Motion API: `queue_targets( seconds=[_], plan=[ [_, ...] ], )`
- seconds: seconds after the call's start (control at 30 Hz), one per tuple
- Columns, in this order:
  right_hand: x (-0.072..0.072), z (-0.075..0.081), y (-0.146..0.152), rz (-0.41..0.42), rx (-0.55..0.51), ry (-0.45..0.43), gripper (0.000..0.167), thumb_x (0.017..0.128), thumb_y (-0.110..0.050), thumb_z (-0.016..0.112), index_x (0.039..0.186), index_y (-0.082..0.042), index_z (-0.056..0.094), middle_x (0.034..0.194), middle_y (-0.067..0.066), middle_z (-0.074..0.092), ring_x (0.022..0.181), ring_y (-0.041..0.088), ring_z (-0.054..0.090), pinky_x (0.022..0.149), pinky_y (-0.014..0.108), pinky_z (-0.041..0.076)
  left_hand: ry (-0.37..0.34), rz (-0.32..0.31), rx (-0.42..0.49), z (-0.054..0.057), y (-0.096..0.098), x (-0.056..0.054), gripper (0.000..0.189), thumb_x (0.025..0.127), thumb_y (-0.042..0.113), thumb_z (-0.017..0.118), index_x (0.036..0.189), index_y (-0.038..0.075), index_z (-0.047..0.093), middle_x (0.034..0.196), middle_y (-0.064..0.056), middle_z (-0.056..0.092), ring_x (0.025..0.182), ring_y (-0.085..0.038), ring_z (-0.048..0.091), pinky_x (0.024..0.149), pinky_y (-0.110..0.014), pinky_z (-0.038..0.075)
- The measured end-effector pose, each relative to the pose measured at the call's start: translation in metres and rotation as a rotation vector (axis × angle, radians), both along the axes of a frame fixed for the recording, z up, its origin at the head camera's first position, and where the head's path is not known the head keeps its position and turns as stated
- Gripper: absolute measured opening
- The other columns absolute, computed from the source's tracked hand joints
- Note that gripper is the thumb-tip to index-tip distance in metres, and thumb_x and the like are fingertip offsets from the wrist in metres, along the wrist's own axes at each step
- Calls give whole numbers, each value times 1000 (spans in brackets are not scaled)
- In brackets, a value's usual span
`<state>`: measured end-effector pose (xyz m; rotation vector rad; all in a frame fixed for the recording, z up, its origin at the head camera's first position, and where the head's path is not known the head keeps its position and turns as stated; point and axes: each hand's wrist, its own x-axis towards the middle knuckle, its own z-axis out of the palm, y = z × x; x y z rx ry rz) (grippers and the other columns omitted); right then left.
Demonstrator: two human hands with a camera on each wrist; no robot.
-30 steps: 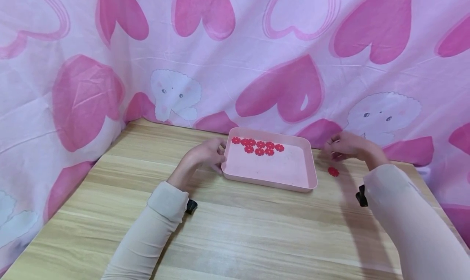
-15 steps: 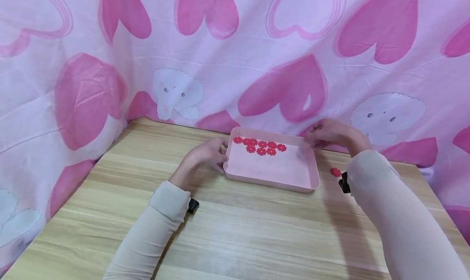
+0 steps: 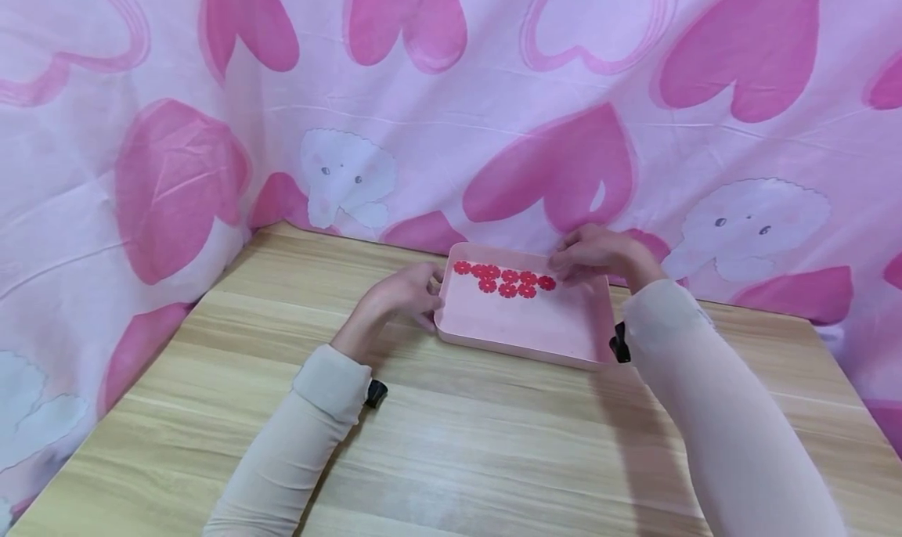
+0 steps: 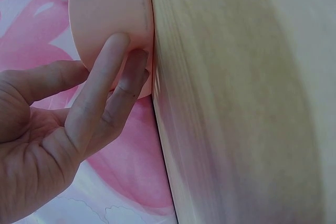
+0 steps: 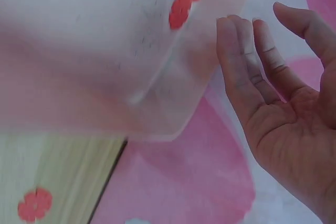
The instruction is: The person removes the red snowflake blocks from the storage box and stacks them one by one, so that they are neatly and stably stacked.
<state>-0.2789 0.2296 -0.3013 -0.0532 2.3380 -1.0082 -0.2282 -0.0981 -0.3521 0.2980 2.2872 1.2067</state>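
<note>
A shallow pink tray [image 3: 514,341] stands on the wooden table near the hanging cloth. Inside, several red flower-shaped pieces [image 3: 508,290] lie grouped toward its back left. My left hand [image 3: 405,293] is at the tray's left end; in the left wrist view its fingertips [image 4: 119,40] touch the outer wall, with another digit right at the edge. Over the back rim, my right hand [image 3: 595,251] overlaps the tray's far right part, close to the rightmost piece. Its fingers [image 5: 239,61] look extended in the right wrist view, with nothing between them.
One loose red flower piece [image 5: 35,204] lies on the table right of the tray, hidden in the head view by the right sleeve. A pink heart-print cloth [image 3: 395,114] hangs behind the wooden table [image 3: 451,451]. Black clips [image 3: 377,394] sit at both cuffs.
My right hand has moved left from beside the tray to above its back rim. The left hand stays at the tray's left end. The pieces inside keep their arrangement.
</note>
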Motion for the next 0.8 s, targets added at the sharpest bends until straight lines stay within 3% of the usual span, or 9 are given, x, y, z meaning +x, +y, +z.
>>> queue_targets(
  seconds=[0.2, 0.5, 0.8],
  plan=[
    [-8, -9, -14, 5, -27, -27, 40, 105, -20, 70, 135, 7, 63, 103, 6, 77, 93, 23, 78, 98, 40, 68, -8, 16, 9, -1, 1, 0, 44, 103, -6, 57, 145, -10, 47, 116, -27, 66, 89, -31, 78, 74, -36, 72],
    [-14, -24, -25, -53, -99, -102, 28, 102, -12, 74, 122, 7, 69, 92, 5, 82, 82, 17, 80, 88, 34, 70, -23, 22, 1, 1, 3, 0, 45, 104, -7, 58, 147, -9, 47, 116, -26, 66, 91, -32, 77, 75, -36, 72],
    [-17, -29, -39, -1, 80, -51, 33, 101, -15, 76, 125, 7, 72, 97, 10, 82, 86, 19, 80, 93, 36, 69, -10, 15, 4, 2, 2, 0, 40, 104, -8, 55, 143, -12, 46, 111, -26, 67, 86, -30, 77, 74, -35, 72]
  ],
)
